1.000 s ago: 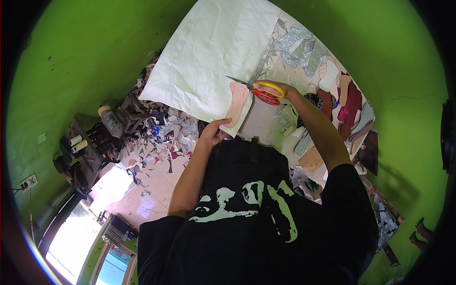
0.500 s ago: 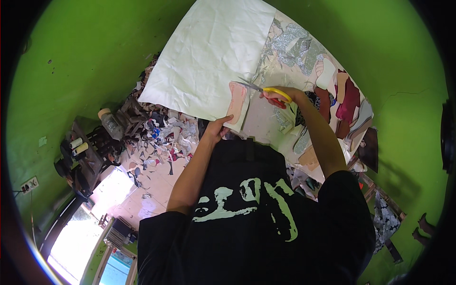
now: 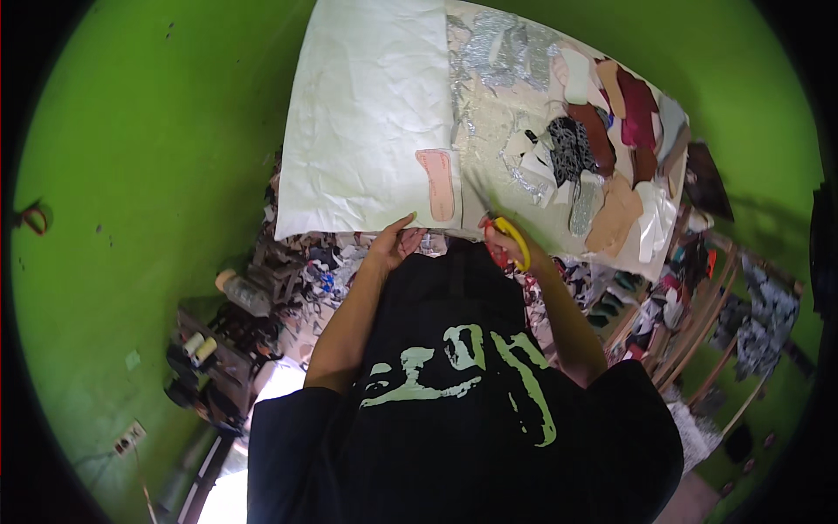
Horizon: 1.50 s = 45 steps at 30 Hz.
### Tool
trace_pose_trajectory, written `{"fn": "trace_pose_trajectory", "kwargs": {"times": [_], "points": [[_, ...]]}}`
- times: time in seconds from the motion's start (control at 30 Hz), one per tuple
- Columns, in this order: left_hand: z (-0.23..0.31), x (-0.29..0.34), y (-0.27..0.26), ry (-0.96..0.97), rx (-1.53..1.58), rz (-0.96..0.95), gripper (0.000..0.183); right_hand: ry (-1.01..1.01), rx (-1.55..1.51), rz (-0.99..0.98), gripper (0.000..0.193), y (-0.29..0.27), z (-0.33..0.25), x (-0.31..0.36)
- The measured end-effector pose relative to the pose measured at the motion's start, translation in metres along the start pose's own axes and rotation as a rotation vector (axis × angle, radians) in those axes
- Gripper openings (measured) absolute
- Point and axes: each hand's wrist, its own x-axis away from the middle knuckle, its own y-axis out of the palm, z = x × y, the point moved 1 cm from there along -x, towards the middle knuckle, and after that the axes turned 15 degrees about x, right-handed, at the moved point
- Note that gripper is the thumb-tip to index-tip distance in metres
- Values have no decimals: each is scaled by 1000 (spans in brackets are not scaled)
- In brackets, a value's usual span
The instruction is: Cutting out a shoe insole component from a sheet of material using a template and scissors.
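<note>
A large white sheet (image 3: 371, 113) covers the left part of the table. Near its lower right corner lies a narrow pinkish pattern piece (image 3: 438, 185), wider at the top, with handwritten marks. My left hand (image 3: 397, 242) grips the sheet's near edge, thumb on top and fingers below, left of the pattern piece. My right hand (image 3: 513, 244) is closed round the red and yellow handles of a pair of scissors (image 3: 496, 220). Their blades point away from me over bare tabletop, just right of the sheet and apart from it.
Silver glittery scraps (image 3: 506, 52) lie at the back of the table (image 3: 489, 131). Maroon, brown, black patterned and beige cut pieces (image 3: 615, 210) crowd its right side. Offcuts (image 3: 327, 271) litter the floor at left, beside a capped bottle (image 3: 244, 293). A wooden rack (image 3: 698, 332) stands at lower right.
My right hand has drawn the scissors back toward me from the pattern's top. My left thumb has come off the pattern piece, and my left hand has shifted left along the sheet's edge. The view has turned.
</note>
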Motion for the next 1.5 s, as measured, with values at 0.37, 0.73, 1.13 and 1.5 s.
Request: {"fn": "trace_pose_trajectory", "kwargs": {"times": [0.37,0.73,1.13,1.5], "points": [[-4,-23,-1,50,-36,43,24,442,288,235,73,154,-15,32],[-1,-13,-1,15,-169,0,15,451,149,381,86,182,-11,-6],[3,-4,4,89,-214,37,16,343,111,438,79,182,-9,-23],[7,0,2,21,-214,-9,16,273,258,461,72,172,-7,-30]]}}
